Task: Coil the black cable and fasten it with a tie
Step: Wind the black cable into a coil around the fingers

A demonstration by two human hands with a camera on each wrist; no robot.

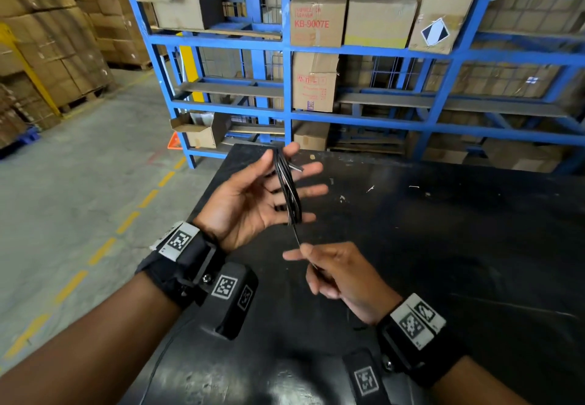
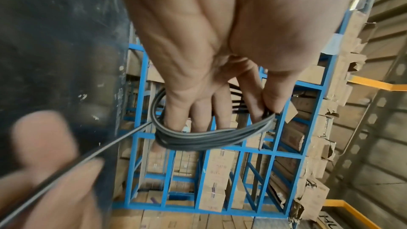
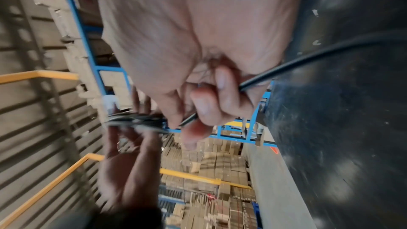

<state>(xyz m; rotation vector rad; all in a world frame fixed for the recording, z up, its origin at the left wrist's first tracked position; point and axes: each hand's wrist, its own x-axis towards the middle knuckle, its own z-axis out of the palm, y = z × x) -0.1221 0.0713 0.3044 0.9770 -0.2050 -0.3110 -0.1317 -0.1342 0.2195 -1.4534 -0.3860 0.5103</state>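
Head view: carries cable (image 1: 289, 192) coiled round left hand (image 1: 250, 202), fingers straight, thumb pinning it. Pinches loose strand in right hand (image 1: 342, 275).

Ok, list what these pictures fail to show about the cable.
Tie: in no view; hidden or absent, cannot tell.
Loop count of black cable: too thin in head view; fingers of left hand cover part in left wrist view.
Cable's free end: vanishes into right hand in head view; runs off the right wrist view's right edge.
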